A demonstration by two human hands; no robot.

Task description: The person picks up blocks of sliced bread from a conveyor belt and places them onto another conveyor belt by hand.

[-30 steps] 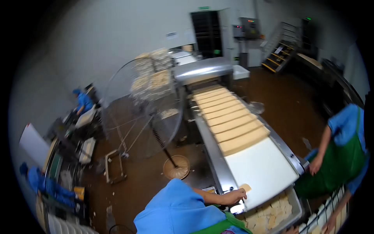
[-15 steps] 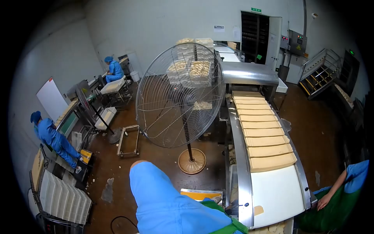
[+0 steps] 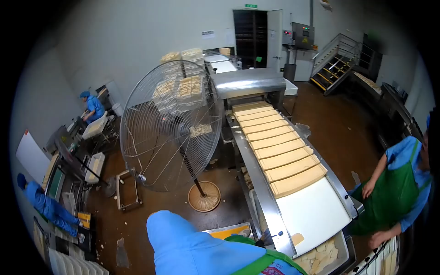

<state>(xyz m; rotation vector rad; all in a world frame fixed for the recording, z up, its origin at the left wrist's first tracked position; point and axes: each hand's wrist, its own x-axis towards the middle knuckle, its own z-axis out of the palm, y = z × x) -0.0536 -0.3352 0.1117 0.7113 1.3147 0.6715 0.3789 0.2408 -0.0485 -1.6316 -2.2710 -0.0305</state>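
Neither of my hands shows. Only my blue sleeve and part of a green apron strap appear at the bottom of the head view. To the right of my sleeve runs a conveyor with a white belt. A row of flat, beige, dough-like sheets lies across it, their edges close together. One small beige scrap rests near the belt's front end. Below that end, a white bin holds broken pale pieces.
A large standing fan is left of the conveyor, its round base on the brown floor. A co-worker in a green apron stands at right; two others in blue work at left. A wheeled frame sits on the floor.
My view has turned right, so the fan and conveyor appear farther left. More of the co-worker at right and the bin of broken pieces now show. A bit of skin beyond my sleeve is gone from view.
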